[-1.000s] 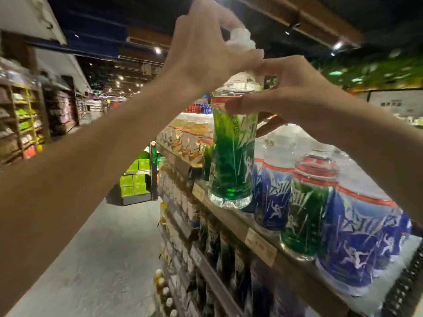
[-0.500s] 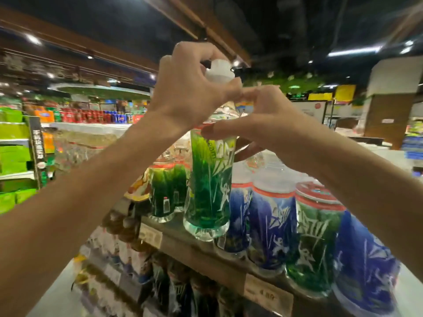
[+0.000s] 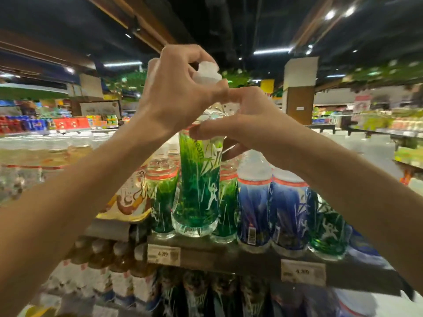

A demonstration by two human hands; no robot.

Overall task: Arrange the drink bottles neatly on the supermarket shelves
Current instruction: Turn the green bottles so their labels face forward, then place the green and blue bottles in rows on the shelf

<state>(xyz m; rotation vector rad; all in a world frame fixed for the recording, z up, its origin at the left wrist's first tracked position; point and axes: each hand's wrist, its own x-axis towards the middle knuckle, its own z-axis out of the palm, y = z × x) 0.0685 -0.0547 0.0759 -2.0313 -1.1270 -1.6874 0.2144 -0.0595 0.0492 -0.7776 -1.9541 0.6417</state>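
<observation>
Mid-placement: green bottle (image 3: 198,186) clamped at cap by left hand (image 3: 176,99) and at shoulder by right hand (image 3: 247,124), raised before green row (image 3: 161,202); next, probably lowering squarely onto shelf edge (image 3: 229,255).

Held green bottle (image 3: 198,191): clear glossy plastic, printed film sleeve, matt white cap (image 3: 207,70). Blue bottles (image 3: 254,209): same glossy plastic. Shelf edge (image 3: 229,255): dull brown, wood-like. Price tags (image 3: 163,255): paper.
</observation>
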